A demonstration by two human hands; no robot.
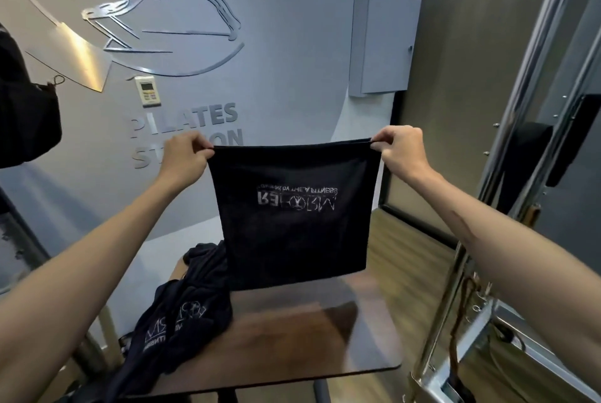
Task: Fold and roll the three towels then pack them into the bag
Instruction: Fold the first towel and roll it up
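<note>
**Dark towel held up by its two top corners**

I see the left hand (183,155) and the right hand (401,150) both raised in front of the wall. Each grip is closed: the fingers and thumb pinch one top corner of a dark navy cloth towel with white printed letters (292,217). The towel hangs flat and stretched between the two hands, in the air above the glossy brown wooden tabletop (292,337). Its print appears upside down and mirrored from this side. Its lower edge hangs over the far part of the tabletop; I cannot tell if it touches the surface.

On the left part of the tabletop lies a crumpled heap of dark navy towels with the same white print (182,308), partly hanging over the near left edge. The heap is just beside the hanging towel, and its far end goes behind the towel's lower left corner.

At the left edge of the view hangs a black fabric bag (26,103).
</note>
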